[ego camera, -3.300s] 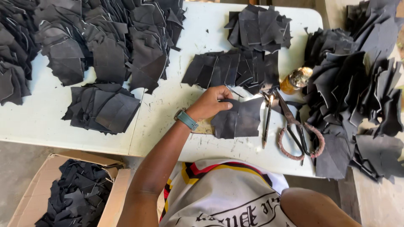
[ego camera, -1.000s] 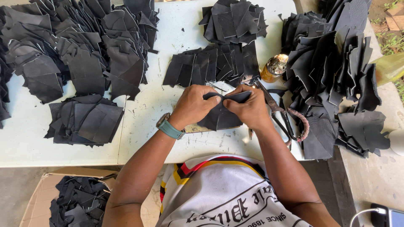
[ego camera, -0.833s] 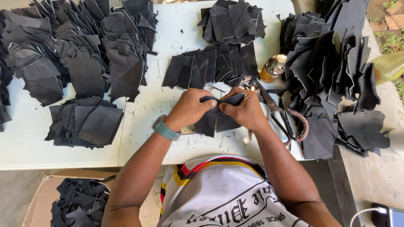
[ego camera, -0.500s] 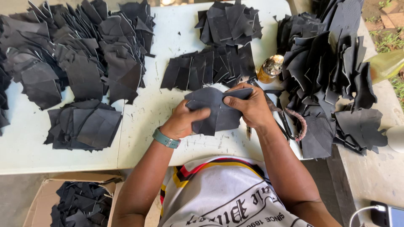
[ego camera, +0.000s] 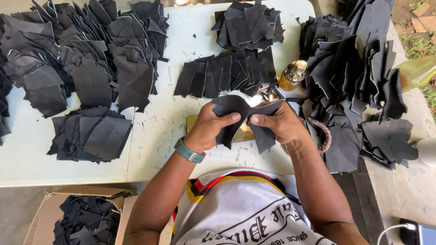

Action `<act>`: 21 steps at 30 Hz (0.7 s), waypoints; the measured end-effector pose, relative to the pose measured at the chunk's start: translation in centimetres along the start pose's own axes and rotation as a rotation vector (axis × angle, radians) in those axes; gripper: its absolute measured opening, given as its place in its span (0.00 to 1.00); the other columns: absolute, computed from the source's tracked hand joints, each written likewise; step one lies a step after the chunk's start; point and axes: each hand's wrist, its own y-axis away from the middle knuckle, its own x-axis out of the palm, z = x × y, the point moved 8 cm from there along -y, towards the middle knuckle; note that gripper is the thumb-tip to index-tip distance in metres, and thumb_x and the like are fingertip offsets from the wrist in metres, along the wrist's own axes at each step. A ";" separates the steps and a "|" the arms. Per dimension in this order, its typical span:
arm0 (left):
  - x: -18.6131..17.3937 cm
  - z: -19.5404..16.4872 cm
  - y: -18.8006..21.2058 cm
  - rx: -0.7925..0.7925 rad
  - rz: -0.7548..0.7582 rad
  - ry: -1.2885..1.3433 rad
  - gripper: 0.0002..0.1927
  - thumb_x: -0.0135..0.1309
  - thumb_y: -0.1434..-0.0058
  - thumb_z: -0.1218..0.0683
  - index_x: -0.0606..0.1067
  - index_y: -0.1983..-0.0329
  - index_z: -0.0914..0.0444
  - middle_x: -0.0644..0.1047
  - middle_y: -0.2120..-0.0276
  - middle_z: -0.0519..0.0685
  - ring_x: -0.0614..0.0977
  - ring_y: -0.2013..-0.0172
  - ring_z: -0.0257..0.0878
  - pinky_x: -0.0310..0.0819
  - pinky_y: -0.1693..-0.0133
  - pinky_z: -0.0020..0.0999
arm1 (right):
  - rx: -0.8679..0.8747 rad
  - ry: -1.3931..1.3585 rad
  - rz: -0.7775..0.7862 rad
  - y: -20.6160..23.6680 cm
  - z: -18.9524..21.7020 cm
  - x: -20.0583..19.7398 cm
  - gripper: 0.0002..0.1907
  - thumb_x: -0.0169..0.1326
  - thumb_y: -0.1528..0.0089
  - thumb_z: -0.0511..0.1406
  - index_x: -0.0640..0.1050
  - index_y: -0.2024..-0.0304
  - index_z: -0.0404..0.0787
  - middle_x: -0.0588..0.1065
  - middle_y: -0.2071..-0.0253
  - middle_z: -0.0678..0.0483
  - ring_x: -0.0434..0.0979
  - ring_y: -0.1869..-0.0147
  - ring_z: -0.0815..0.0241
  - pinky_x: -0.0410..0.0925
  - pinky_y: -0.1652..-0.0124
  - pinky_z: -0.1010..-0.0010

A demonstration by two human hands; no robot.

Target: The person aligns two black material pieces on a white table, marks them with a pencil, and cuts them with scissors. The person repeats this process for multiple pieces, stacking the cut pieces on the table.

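Note:
Over the white table's (ego camera: 181,136) front edge, both of my hands hold black leather pieces lifted off the surface. My left hand (ego camera: 210,127), with a teal watch on its wrist, grips one black piece (ego camera: 229,109) by its upper edge. The other black piece (ego camera: 263,134) hangs down from my right hand (ego camera: 280,123), which pinches its top. The two pieces meet between my thumbs and are parting lower down. A flat tan board (ego camera: 245,134) lies on the table under them.
Heaps of black leather scraps (ego camera: 81,59) cover the table's left, a neat stack (ego camera: 91,134) lies near the front left, and fanned pieces (ego camera: 227,75) lie in the middle. A big pile (ego camera: 354,77) fills the right. A small jar (ego camera: 293,75) stands nearby. A cardboard box (ego camera: 81,218) of offcuts sits below.
My right hand joined the left on the black leather at the table. Both hands then lifted it toward me and are drawing two pieces apart.

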 end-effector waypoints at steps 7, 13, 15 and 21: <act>-0.2 0.0 0.2 -0.090 -0.009 0.077 0.19 0.63 0.42 0.63 0.76 0.47 0.68 0.81 0.54 0.51 0.83 0.55 0.37 0.79 0.50 0.34 | 0.076 -0.134 0.050 -0.1 -0.3 0.3 0.14 0.66 0.45 0.29 0.81 0.56 0.32 0.82 0.62 0.51 0.81 0.60 0.62 0.75 0.60 0.68; -0.3 -1.1 0.3 0.129 -0.134 -0.118 0.20 0.63 0.43 0.65 0.74 0.48 0.68 0.81 0.54 0.51 0.83 0.54 0.36 0.80 0.49 0.32 | -0.079 0.031 -0.015 0.0 1.4 1.0 0.15 0.66 0.45 0.29 0.81 0.55 0.34 0.81 0.61 0.55 0.79 0.59 0.67 0.73 0.57 0.74; -0.4 -1.0 0.3 0.135 -0.174 -0.178 0.19 0.62 0.43 0.65 0.74 0.48 0.68 0.81 0.54 0.52 0.84 0.55 0.36 0.81 0.51 0.31 | -0.111 0.170 -0.048 0.1 1.8 1.1 0.11 0.67 0.44 0.29 0.82 0.59 0.33 0.80 0.65 0.56 0.76 0.62 0.69 0.71 0.61 0.75; -0.5 -0.9 0.1 0.129 -0.253 -0.237 0.21 0.63 0.46 0.64 0.72 0.49 0.67 0.81 0.56 0.51 0.85 0.58 0.35 0.83 0.55 0.30 | -0.152 0.369 -0.102 0.1 2.4 1.1 0.07 0.66 0.44 0.31 0.82 0.66 0.35 0.76 0.72 0.61 0.71 0.68 0.73 0.66 0.68 0.78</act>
